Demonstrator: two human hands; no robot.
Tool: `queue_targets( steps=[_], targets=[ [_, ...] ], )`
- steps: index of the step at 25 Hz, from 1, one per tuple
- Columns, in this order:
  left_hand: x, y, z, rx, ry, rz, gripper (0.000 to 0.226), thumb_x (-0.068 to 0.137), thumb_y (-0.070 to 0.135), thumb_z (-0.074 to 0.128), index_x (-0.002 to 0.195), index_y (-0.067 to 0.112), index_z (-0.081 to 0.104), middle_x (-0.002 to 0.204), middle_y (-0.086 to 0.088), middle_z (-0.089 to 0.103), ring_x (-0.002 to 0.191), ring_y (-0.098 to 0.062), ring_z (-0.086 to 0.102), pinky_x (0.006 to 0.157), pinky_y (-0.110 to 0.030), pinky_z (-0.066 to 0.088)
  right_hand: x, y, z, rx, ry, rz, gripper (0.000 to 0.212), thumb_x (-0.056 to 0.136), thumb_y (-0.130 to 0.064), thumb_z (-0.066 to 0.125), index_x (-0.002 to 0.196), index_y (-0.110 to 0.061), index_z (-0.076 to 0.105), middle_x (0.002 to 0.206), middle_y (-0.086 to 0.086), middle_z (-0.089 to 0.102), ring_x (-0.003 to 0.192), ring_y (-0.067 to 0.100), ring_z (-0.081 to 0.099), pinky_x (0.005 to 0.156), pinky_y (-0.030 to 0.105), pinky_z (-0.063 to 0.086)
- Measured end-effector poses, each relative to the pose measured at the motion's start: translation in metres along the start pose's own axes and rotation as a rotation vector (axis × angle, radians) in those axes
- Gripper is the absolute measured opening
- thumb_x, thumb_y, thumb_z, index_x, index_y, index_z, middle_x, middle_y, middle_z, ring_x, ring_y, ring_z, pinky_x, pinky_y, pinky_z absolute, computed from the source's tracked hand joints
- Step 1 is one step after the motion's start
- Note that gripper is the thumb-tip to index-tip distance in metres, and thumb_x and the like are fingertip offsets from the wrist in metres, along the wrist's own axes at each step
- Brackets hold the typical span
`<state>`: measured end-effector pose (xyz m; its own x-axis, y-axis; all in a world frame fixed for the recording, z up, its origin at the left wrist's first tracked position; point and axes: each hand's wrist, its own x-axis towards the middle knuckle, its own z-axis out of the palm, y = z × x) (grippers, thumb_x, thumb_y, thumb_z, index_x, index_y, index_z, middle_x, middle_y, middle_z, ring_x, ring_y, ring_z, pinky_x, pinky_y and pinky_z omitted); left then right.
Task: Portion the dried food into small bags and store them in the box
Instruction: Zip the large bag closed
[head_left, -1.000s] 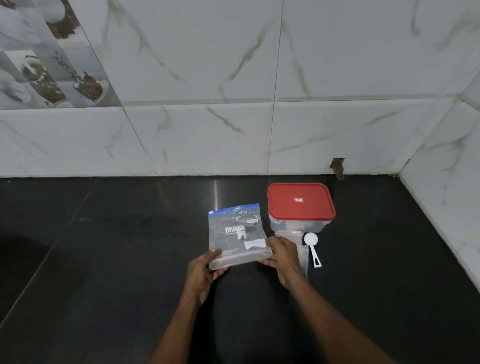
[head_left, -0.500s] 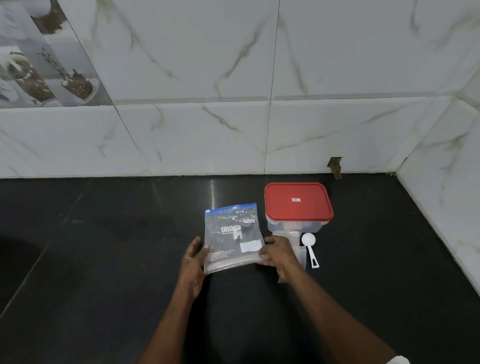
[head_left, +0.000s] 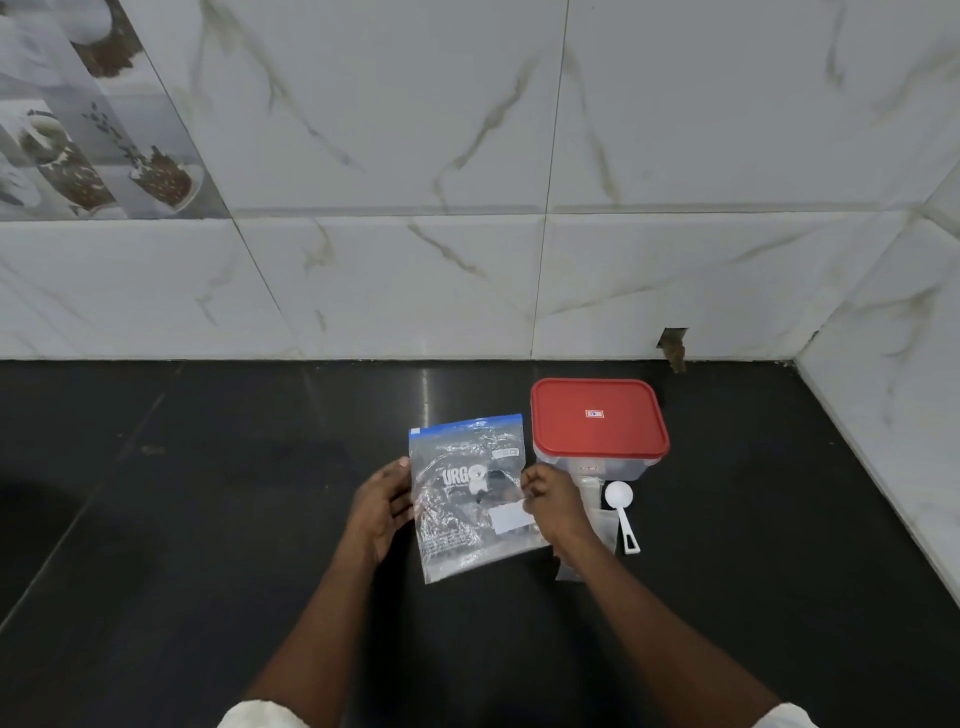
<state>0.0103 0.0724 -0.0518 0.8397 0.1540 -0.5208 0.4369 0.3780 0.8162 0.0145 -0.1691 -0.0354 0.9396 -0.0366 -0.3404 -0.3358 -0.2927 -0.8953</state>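
A clear zip bag (head_left: 470, 493) with a blue top strip and white print is held above the black counter (head_left: 208, 519), tilted slightly. My left hand (head_left: 382, 506) grips its left edge and my right hand (head_left: 550, 501) pinches its right edge. Just to the right stands a clear box with a red lid (head_left: 598, 418), closed. A white plastic scoop (head_left: 622, 512) lies in front of the box. A pile of small clear bags (head_left: 597, 525) lies under the scoop, partly hidden behind my right hand.
A white marble-tiled wall (head_left: 467, 260) runs along the back of the counter, and a side wall (head_left: 893, 415) closes the right. A small broken hole (head_left: 674, 345) shows in the tile behind the box. Patterned tiles (head_left: 78, 130) are at the upper left.
Both hands have slid up from the bag's bottom corners to its side edges, and the bag hangs more upright and longer. The box and scoop have not moved.
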Motion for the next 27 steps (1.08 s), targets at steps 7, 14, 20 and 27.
queue_targets(
  steps=[7,14,20,27],
  targets=[
    [-0.012,0.048,0.023,-0.161,-0.08,0.376,0.026,0.074,0.0,0.074,0.098,0.005,0.066,0.081,-0.001,0.077,0.073,-0.009,0.073,0.071,-0.023,0.06,-0.014,-0.019,-0.001,0.213,-0.047,-0.134,0.039,0.078,0.007,0.065,0.11,-0.013,0.053,0.094,-0.002,0.068,0.09,0.011,0.063,0.079,0.026,0.052],
    [-0.023,0.038,0.016,-0.107,-0.111,0.455,0.017,0.082,-0.002,0.066,0.098,0.005,0.066,0.086,-0.001,0.078,0.08,-0.008,0.073,0.079,-0.022,0.059,-0.033,-0.038,0.001,0.389,0.1,-0.189,0.036,0.083,-0.012,0.076,0.115,-0.023,0.064,0.104,-0.003,0.075,0.102,0.01,0.069,0.09,0.03,0.056],
    [-0.03,0.05,0.026,-0.118,-0.146,0.507,0.009,0.088,-0.004,0.059,0.093,0.0,0.064,0.078,-0.002,0.078,0.072,-0.008,0.073,0.071,-0.021,0.059,-0.025,-0.07,-0.016,0.285,0.144,-0.346,0.05,0.089,-0.009,0.069,0.135,-0.017,0.052,0.133,-0.005,0.059,0.121,0.007,0.057,0.103,0.024,0.046],
    [-0.03,0.045,0.018,-0.149,-0.327,0.388,0.013,0.086,0.0,0.057,0.094,0.005,0.065,0.08,-0.005,0.074,0.07,-0.014,0.071,0.072,-0.031,0.06,0.014,-0.082,-0.019,0.053,-0.142,-0.226,0.064,0.094,-0.02,0.064,0.15,-0.016,0.032,0.144,-0.005,0.045,0.134,0.013,0.043,0.11,0.035,0.04]
  ],
)
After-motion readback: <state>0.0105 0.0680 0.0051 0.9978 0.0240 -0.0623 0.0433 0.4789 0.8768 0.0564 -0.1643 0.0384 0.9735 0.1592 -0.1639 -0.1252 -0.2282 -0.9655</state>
